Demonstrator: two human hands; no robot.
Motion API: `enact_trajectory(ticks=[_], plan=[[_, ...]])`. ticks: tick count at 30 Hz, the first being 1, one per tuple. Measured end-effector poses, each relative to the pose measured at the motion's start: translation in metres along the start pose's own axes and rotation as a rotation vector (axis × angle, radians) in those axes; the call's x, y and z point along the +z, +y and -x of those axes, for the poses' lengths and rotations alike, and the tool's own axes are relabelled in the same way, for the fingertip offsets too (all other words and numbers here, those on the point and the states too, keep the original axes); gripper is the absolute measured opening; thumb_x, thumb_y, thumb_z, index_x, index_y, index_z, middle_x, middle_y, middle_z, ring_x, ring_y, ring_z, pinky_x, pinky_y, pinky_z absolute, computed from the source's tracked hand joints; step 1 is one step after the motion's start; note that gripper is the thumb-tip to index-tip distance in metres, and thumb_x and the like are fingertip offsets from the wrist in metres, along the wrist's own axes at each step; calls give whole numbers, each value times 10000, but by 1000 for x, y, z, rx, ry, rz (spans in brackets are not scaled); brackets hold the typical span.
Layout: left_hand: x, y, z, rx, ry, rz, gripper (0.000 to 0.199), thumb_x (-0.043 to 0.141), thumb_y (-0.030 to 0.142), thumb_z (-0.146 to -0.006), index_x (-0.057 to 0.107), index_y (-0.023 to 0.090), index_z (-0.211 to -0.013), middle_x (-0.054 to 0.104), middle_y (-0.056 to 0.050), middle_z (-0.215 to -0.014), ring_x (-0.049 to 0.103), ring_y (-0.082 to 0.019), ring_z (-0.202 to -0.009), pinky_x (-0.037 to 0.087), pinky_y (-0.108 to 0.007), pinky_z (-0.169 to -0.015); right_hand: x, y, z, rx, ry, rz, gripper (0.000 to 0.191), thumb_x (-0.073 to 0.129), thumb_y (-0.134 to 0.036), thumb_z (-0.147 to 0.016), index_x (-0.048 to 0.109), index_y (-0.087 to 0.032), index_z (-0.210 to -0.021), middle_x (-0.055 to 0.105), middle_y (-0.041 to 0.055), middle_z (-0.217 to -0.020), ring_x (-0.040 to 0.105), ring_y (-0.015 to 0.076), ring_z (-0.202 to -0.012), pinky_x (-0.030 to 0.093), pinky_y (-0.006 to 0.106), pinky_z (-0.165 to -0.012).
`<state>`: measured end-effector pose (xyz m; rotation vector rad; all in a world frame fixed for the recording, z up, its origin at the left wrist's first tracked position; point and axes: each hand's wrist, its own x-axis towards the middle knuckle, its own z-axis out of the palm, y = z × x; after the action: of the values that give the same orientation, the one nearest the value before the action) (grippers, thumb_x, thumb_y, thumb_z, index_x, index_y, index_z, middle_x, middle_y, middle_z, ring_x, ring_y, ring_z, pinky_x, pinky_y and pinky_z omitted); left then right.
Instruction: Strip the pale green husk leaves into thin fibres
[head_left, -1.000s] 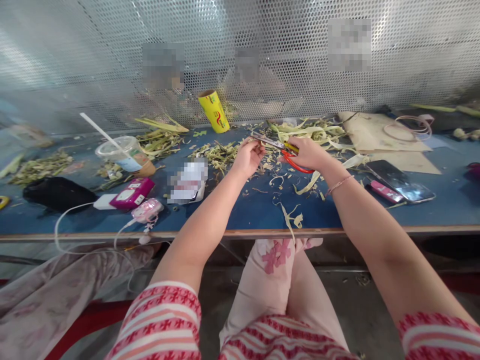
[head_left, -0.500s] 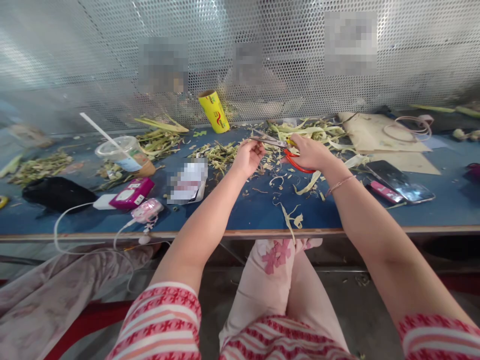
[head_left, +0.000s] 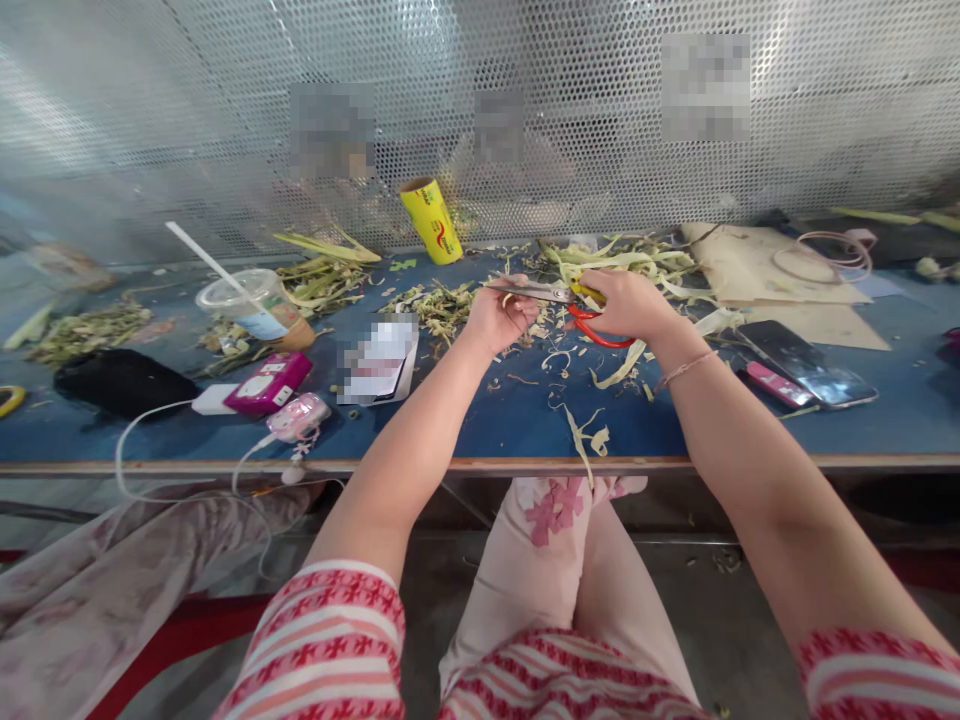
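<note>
My right hand (head_left: 626, 303) grips a pair of scissors (head_left: 551, 293) with red and yellow handles. Their blades point left and pass over the fingers of my left hand (head_left: 501, 315). The left fingers are curled in a pinch by the blades; whatever they hold is too small or hidden to name. Beneath and around both hands lie pale green dried plant scraps (head_left: 442, 310). A longer heap of pale strips (head_left: 622, 262) lies behind the right hand, and one curled strip (head_left: 589, 435) rests near the table's front edge.
On the blue table (head_left: 510, 430), a plastic cup (head_left: 251, 310), a magenta box (head_left: 268, 384), a black pouch (head_left: 120, 385) and a phone (head_left: 379, 360) are at left. A yellow tube (head_left: 431, 222) stands behind. Another phone (head_left: 810, 365) and brown paper (head_left: 750, 265) lie right. A perforated metal panel (head_left: 585, 80) rises behind.
The scissors have shifted slightly and their blades now look closer together across the left fingers. My left hand has turned a little. The whole view has drifted slightly.
</note>
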<state>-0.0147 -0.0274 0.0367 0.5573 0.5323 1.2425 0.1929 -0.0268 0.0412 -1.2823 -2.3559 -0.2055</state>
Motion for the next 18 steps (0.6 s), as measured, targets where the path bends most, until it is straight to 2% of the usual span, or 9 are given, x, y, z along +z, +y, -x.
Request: enact_trajectory(ticks=[6,12,18], plan=[[-3,0,-3,7,-8,-7,325,428,138,-928,540,171,-626,413,30,-509,370,-56,-416,356,-225,-480,-5,-2,-1,15,-22,-29,365,693,-518,-738,621,-206,-916,660,65,-846,527,203,-725,276,306,-624],[-2,-2,-2,3,-28,-5,346,405,125,-939,530,159,-618,397,25,-522,386,-50,-432,347,-205,-474,-5,2,-2,28,-14,-10,251,659,-455,-751,587,-220,-803,632,42,-786,517,202,-724,270,306,-635],[-1,0,-1,-2,-9,-22,294,483,107,-905,499,171,-619,421,27,-545,393,-46,-442,365,-199,-473,-3,2,-4,87,28,-69,373,663,-573,-770,579,-210,-801,624,52,-780,516,203,-726,303,311,-642]])
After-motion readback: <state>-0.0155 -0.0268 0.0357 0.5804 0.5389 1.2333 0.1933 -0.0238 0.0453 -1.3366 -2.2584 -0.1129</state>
